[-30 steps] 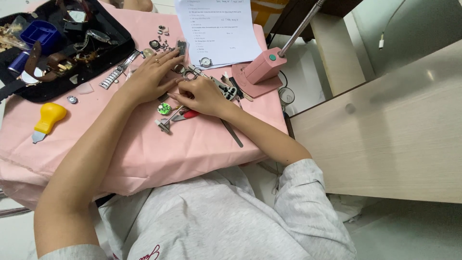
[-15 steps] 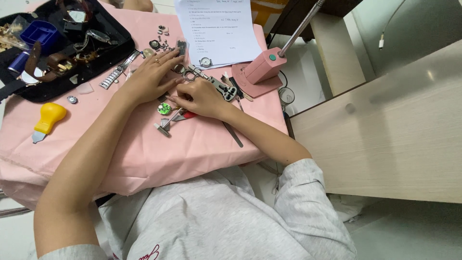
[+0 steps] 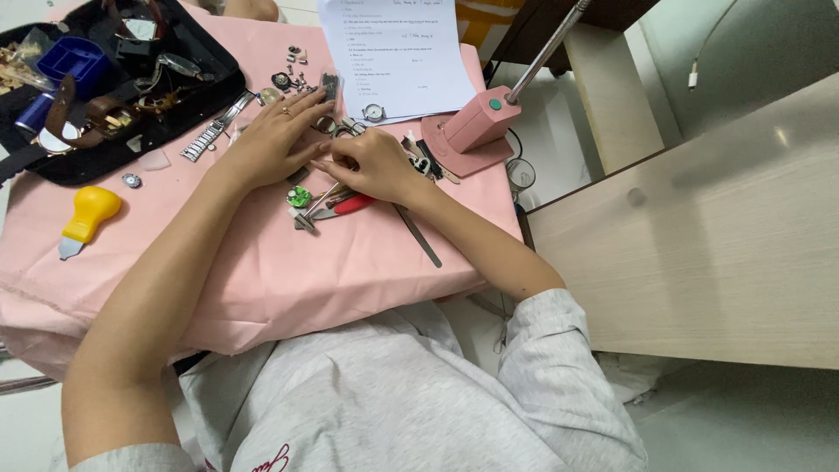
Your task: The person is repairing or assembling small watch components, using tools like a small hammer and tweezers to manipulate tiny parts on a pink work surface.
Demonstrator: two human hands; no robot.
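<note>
Both hands — left hand (image 3: 266,144), right hand (image 3: 371,164) — are pinching closed on a tiny part (image 3: 325,164), seemingly light, fragile; gripping its edges seems best.

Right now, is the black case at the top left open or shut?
Open. The black case lies flat on the pink cloth with its inside showing: a blue box, straps and small parts sit in it.

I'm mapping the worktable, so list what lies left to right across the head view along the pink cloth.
Yellow-handled tool → metal watch band → left hand → right hand → pink lamp base. The small parts under and between the hands overlap too much to place.
</note>
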